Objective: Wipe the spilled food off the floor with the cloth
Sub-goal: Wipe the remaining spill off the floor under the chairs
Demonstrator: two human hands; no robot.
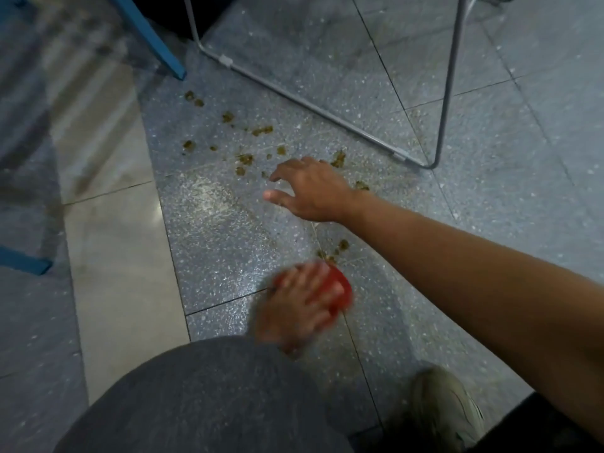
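Wiping under way, far from done. Taking the grey frame as landmark: well left of it, a blue leg; just left of and below its floor bar, brown-green food scattered in small clumps and smears across the speckled floor, from near the blue leg down toward the frame's near corner. A few more crumbs below that corner, just above the cloth.

Left hand, well below the frame, blurred; spread flat, palm down, pressing on the cloth, fingers splayed over it, not curled round it. Cloth red, bunched small, mostly hidden under the hand, only its right edge showing; wet or dry, not possible to tell. Pale streaked sheen on the tiles between cloth and the main scatter, probably a damp wiped patch.

Right hand, just below-left of the frame's corner, loosely open, fingers curled downward, holding nothing; fingertips at or just above the floor among the crumbs, contact not clear. Likely bracing.

Next move, by judgement: push the cloth up and over the nearest crumbs, then on toward the frame bar, gathering rather than spreading. Soft paste-like clumps, likely to smear; fold to a clean face needed. Knee and shoe at bottom, well below the frame.
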